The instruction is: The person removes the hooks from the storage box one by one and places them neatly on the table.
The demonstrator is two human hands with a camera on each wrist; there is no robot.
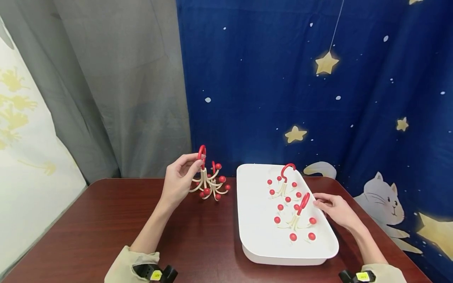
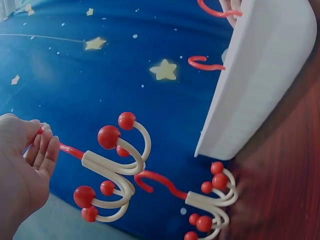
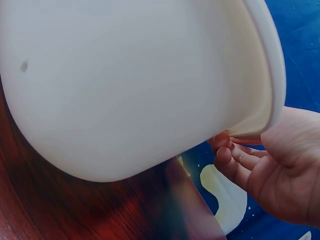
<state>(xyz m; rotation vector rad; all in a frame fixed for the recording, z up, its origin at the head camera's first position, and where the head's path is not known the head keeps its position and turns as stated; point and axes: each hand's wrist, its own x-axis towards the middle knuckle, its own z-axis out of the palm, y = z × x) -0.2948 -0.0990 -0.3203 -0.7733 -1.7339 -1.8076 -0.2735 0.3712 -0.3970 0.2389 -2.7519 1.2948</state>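
Observation:
My left hand [image 1: 179, 177] pinches the red hook of a hanger [image 1: 204, 179] with cream arms curving up to red balls. In the left wrist view this hanger [image 2: 115, 172] hangs in the air, arms downmost. Just behind it on the table stands a second hanger [image 1: 216, 192] of the same kind, partly covered in the head view. Two more such hangers, a far one [image 1: 283, 188] and a near one [image 1: 294, 222], stand in a white tub [image 1: 256, 232]. Fingers loosely bent, my right hand [image 1: 336, 210] touches the tub's right side, fingertips under the rim in the right wrist view.
The tub stands on a dark red-brown wooden table [image 1: 116, 220], right of the middle. Behind the table's far edge hang a grey curtain [image 1: 134, 98] and a blue curtain with stars [image 1: 255, 78]. Wrist cameras [image 1: 155, 272] sit on both forearms.

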